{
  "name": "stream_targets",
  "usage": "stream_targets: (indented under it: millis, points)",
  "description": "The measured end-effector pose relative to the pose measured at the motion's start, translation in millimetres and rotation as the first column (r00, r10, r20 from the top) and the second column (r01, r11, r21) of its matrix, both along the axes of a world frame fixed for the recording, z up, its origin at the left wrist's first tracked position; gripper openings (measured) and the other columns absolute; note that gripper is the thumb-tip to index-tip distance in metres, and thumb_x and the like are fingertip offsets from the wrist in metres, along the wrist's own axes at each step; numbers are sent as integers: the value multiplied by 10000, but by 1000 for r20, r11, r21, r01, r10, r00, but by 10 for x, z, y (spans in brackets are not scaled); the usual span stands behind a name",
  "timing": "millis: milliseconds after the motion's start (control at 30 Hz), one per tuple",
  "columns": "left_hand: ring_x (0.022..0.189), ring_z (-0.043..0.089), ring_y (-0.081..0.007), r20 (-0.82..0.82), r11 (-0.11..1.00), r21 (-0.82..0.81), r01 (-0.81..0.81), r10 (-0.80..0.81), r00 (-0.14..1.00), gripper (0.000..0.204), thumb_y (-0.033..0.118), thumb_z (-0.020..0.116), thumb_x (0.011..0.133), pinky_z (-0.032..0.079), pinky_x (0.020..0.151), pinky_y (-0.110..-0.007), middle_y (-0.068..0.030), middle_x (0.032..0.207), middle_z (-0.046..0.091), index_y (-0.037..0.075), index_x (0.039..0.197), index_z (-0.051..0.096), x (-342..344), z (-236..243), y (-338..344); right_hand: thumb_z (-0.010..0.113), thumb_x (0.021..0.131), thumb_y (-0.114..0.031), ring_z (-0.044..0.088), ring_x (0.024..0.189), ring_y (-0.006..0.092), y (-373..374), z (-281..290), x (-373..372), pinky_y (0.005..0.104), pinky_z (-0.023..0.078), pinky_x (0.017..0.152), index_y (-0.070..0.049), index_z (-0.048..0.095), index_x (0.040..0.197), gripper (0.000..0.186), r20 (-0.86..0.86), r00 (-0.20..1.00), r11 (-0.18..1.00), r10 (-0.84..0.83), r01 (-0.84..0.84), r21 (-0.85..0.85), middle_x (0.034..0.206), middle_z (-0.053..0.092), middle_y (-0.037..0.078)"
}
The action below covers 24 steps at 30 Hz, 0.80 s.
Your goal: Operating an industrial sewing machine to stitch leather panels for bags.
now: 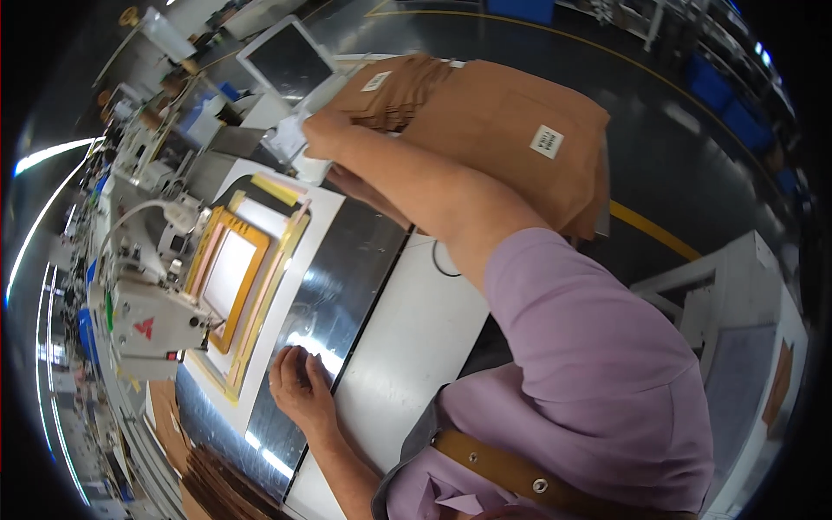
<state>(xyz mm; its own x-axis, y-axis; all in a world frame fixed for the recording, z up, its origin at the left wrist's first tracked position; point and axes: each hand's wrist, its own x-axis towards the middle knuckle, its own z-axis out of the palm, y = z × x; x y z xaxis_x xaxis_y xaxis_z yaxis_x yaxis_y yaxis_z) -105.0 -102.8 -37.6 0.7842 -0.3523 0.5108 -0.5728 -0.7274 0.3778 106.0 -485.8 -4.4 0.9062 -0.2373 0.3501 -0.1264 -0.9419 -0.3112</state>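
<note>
My right hand (326,133) reaches across to the far edge of the work surface, fingers bent down beside small white items (308,171) and a stack of brown pieces (381,95); what it grips is hidden. A larger brown pile (507,139) with a white label lies under my outstretched arm. My left hand (300,386) rests on the metal table (342,269), its fingers loosely curled and apart, holding nothing visible. Left of it, a white sewing machine (152,316) stands over a yellow rectangular frame (252,282) on a white board with yellow strips.
A tilted screen (286,59) stands behind the table. More brown pieces (212,481) are at lower left. A white machine stand (750,312) is at my right, blue bins (728,104) behind it. Rows of machines extend along the left.
</note>
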Motion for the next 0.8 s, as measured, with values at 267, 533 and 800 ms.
stream_targets:
  millis: [267,533,800]
  points:
    - [1040,666,-372,0,997,73,-17,17,1000,289,238,622,1001,539,874,-460,-178,1148,683,-27,1088,695,60,-81,17,680,844,-129,731,1037,277,87,-26,13,421,589,803,-91,790,1029,219,-33,996,997,-82,82,4,1087,763,123]
    - [1022,664,-350,34,995,96,-14,11,999,248,196,605,1010,519,893,-436,-162,1141,682,-22,1100,682,56,-110,-37,679,868,-135,730,1047,263,-17,-16,-94,378,592,814,-77,784,1051,219,-57,998,1000,-31,31,-5,1120,756,127]
    - [1024,662,-354,57,993,114,-29,23,998,225,167,594,1010,518,899,-437,-166,1126,684,-22,1099,678,62,-120,-38,668,875,-136,734,1037,264,-15,29,-86,383,595,822,-70,785,1037,210,-44,998,999,-33,35,39,1099,762,127]
